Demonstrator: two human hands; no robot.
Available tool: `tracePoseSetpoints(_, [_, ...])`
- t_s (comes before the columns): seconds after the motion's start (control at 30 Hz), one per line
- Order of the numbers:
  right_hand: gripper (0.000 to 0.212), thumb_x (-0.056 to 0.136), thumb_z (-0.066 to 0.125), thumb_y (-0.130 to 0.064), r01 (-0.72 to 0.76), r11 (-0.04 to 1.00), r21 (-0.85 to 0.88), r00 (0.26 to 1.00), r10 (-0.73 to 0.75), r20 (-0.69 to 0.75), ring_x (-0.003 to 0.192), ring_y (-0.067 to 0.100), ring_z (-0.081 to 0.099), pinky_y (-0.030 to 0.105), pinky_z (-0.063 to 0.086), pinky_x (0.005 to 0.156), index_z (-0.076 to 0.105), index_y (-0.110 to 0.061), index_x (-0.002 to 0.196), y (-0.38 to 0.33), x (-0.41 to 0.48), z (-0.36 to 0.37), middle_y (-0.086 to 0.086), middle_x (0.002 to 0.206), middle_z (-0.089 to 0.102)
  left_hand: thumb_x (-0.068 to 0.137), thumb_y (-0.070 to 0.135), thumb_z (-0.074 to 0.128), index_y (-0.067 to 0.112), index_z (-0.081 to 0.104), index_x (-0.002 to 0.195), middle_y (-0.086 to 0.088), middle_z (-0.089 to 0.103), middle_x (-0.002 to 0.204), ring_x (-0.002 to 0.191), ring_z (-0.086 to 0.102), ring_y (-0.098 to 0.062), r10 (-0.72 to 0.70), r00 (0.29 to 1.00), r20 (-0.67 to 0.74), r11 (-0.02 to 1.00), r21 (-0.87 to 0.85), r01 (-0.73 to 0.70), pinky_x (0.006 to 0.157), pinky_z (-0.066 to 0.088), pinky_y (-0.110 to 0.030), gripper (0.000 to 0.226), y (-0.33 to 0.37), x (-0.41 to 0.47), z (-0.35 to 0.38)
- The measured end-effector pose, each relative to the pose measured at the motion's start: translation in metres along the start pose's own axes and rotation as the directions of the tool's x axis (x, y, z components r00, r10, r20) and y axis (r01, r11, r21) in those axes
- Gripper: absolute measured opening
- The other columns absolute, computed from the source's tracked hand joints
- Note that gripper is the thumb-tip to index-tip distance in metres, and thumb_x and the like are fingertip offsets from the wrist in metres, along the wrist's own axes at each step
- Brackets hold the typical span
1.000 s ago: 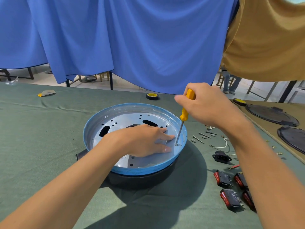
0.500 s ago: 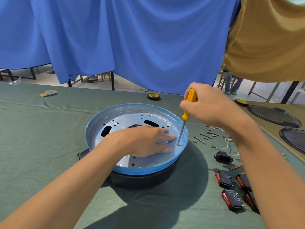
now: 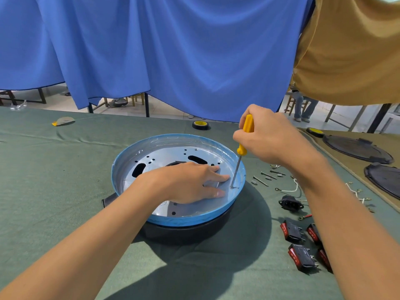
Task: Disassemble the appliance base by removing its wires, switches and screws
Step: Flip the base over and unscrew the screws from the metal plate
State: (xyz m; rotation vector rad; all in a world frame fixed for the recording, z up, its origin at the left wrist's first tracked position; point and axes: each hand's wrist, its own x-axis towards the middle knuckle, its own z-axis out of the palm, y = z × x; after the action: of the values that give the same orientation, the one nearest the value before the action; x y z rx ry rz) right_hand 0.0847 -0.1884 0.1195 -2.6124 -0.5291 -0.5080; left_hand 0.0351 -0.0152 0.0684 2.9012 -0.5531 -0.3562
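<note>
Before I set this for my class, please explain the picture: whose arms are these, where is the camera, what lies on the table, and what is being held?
No machine here: a person wears the camera on the head, so you look down their own arms. The left hand presses flat on a round metal base on the green table. The right hand grips a yellow screwdriver, its tip on a screw inside the rim. To the right lie loose screws, wires and red switches.

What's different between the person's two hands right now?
The left hand lies flat with straight fingers inside the blue pan; the right hand is curled round the yellow screwdriver. The left hand sits low on the metal, the right hand is raised above the rim. Both work at the pan's right side.
</note>
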Motion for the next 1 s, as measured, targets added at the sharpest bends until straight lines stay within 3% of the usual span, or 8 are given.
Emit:
tracePoseSetpoints(0.17, [0.044, 0.087, 0.054, -0.061, 0.038, 0.999, -0.007, 0.997, -0.039, -0.072, 0.071, 0.026, 0.053, 0.039, 0.044, 0.06, 0.048, -0.019, 0.075, -0.0072, -0.0028, 0.0031, 0.004, 0.07, 0.054, 0.097, 0.056, 0.037, 0.047, 0.025, 0.147, 0.02, 0.01, 0.159, 0.145, 0.022, -0.019, -0.009, 1.0, -0.003, 1.0, -0.016, 0.009, 0.116, 0.021, -0.045, 0.053, -0.0008, 0.0002, 0.0006])
tracePoseSetpoints(0.27, [0.019, 0.085, 0.059, -0.038, 0.068, 0.997, 0.037, 0.997, -0.067, -0.031, 0.076, 0.026, 0.056, 0.035, 0.043, 0.06, 0.052, -0.021, 0.082, -0.0068, -0.0022, 0.0007, 0.004, 0.075, 0.058, 0.097, 0.055, 0.037, 0.046, 0.024, 0.148, 0.019, 0.01, 0.159, 0.145, 0.022, -0.019, -0.004, 1.0, -0.008, 1.0, -0.01, 0.004, 0.116, 0.021, -0.045, 0.053, 0.0002, -0.0008, 0.0007])
tracePoseSetpoints(0.33, [0.018, 0.083, 0.056, -0.038, 0.046, 0.998, 0.033, 0.999, -0.046, 0.013, 0.074, 0.025, 0.056, 0.034, 0.042, 0.058, 0.052, -0.021, 0.082, -0.0059, -0.0022, -0.0008, 0.004, 0.074, 0.058, 0.097, 0.055, 0.037, 0.046, 0.024, 0.148, 0.019, 0.01, 0.159, 0.145, 0.022, -0.019, -0.003, 1.0, -0.008, 1.0, -0.011, 0.003, 0.116, 0.021, -0.044, 0.053, 0.0009, -0.0014, 0.0003])
tracePoseSetpoints(0.47, [0.046, 0.087, 0.055, -0.057, 0.047, 0.999, -0.008, 0.993, -0.048, -0.112, 0.066, 0.027, 0.051, 0.036, 0.04, 0.058, 0.044, -0.017, 0.065, -0.0085, -0.0044, 0.002, 0.004, 0.062, 0.05, 0.097, 0.055, 0.037, 0.045, 0.024, 0.148, 0.019, 0.01, 0.159, 0.145, 0.021, -0.018, 0.0, 1.0, -0.008, 1.0, -0.019, 0.0, 0.116, 0.021, -0.043, 0.054, 0.0021, -0.0021, -0.0003])
tracePoseSetpoints(0.6, [0.015, 0.084, 0.055, -0.038, 0.05, 0.999, -0.005, 0.998, -0.05, -0.037, 0.077, 0.025, 0.054, 0.035, 0.04, 0.059, 0.05, -0.024, 0.083, -0.0076, -0.0033, -0.0013, 0.002, 0.075, 0.057, 0.098, 0.053, 0.037, 0.044, 0.024, 0.149, 0.018, 0.01, 0.159, 0.145, 0.023, -0.018, 0.002, 1.0, -0.009, 1.0, -0.009, -0.002, 0.115, 0.023, -0.041, 0.053, 0.0028, -0.0027, -0.0001])
tracePoseSetpoints(0.73, [0.039, 0.088, 0.051, -0.058, 0.03, 0.996, -0.088, 0.996, -0.037, -0.085, 0.075, 0.028, 0.052, 0.036, 0.04, 0.061, 0.048, -0.021, 0.076, -0.0099, -0.0061, 0.0012, 0.003, 0.073, 0.055, 0.098, 0.054, 0.037, 0.045, 0.024, 0.149, 0.019, 0.009, 0.159, 0.146, 0.019, -0.017, 0.0, 1.0, -0.009, 1.0, -0.017, 0.0, 0.116, 0.02, -0.041, 0.053, 0.0024, -0.0033, -0.0001])
tracePoseSetpoints(0.9, [0.016, 0.084, 0.055, -0.04, 0.021, 0.999, -0.028, 0.999, -0.02, 0.029, 0.079, 0.026, 0.056, 0.035, 0.042, 0.06, 0.051, -0.025, 0.082, -0.0079, -0.0044, -0.0052, 0.003, 0.078, 0.057, 0.098, 0.052, 0.037, 0.043, 0.024, 0.149, 0.017, 0.01, 0.16, 0.145, 0.022, -0.018, 0.005, 1.0, -0.013, 1.0, -0.012, -0.005, 0.116, 0.021, -0.041, 0.053, 0.0035, -0.0039, -0.0001])
tracePoseSetpoints(1.0, [0.043, 0.086, 0.052, -0.06, 0.035, 0.997, -0.071, 0.998, -0.038, -0.051, 0.072, 0.027, 0.054, 0.036, 0.042, 0.061, 0.05, -0.02, 0.071, -0.01, -0.0058, -0.004, 0.005, 0.069, 0.054, 0.098, 0.052, 0.037, 0.043, 0.025, 0.149, 0.017, 0.01, 0.16, 0.146, 0.02, -0.018, 0.006, 1.0, -0.011, 1.0, -0.015, -0.006, 0.117, 0.02, -0.042, 0.053, 0.0038, -0.004, -0.0004])
